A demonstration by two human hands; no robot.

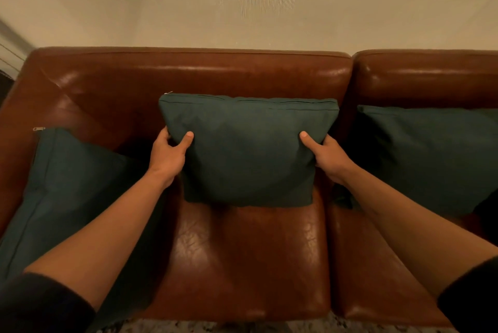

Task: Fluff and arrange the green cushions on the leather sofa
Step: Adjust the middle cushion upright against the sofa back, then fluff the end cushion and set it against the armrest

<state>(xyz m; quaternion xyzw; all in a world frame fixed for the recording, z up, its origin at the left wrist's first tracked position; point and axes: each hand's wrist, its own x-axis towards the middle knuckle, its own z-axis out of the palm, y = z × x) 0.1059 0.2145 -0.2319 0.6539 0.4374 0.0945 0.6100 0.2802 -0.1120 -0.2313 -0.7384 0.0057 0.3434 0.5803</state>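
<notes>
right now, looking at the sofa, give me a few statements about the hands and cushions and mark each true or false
1. Both hands hold the middle cushion by its sides. True: left hand, right hand.
2. The middle cushion's zipper edge faces down. False: the zipper runs along its top edge.
3. Three green cushions are in view. True: left cushion and right cushion flank the middle one.
4. The sofa is grey fabric. False: it is brown leather.
5. The left cushion lies on the floor. False: it leans in the sofa's corner.
</notes>
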